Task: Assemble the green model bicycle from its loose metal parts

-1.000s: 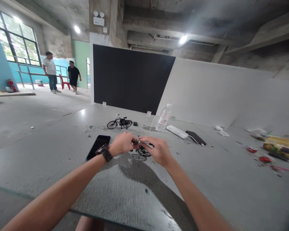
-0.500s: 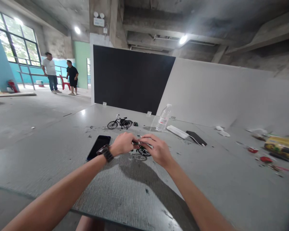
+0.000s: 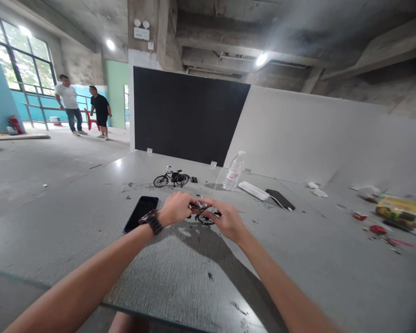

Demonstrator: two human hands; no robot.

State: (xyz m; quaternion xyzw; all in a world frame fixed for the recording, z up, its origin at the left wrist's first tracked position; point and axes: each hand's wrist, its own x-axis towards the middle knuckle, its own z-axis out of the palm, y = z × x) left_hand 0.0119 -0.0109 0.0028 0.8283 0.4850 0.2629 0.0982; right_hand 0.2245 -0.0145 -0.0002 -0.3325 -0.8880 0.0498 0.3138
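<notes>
Between my two hands is a small model bicycle (image 3: 205,219), its black spoked wheel showing below the fingers. My left hand (image 3: 178,207), with a dark watch (image 3: 152,221) on the wrist, is closed on the left part of the model; its fingertips are partly hidden. My right hand (image 3: 227,219) pinches the model from the right, thumb below and fingers above. Much of the frame is covered by the hands. A second black model bicycle (image 3: 172,177) stands upright behind them, with a small dark green piece (image 3: 194,180) beside its rear wheel.
A phone (image 3: 142,212) lies left of my left wrist. Behind my hands stand a clear bottle (image 3: 234,171), a white device (image 3: 253,190) and a dark power bank (image 3: 280,200). A yellow package (image 3: 398,212) and small red items are at right. Two people stand far left.
My right hand's fingers have shifted slightly on the model bicycle, and more of its wheel side shows. The view has moved a little. The people in the background have changed posture.
</notes>
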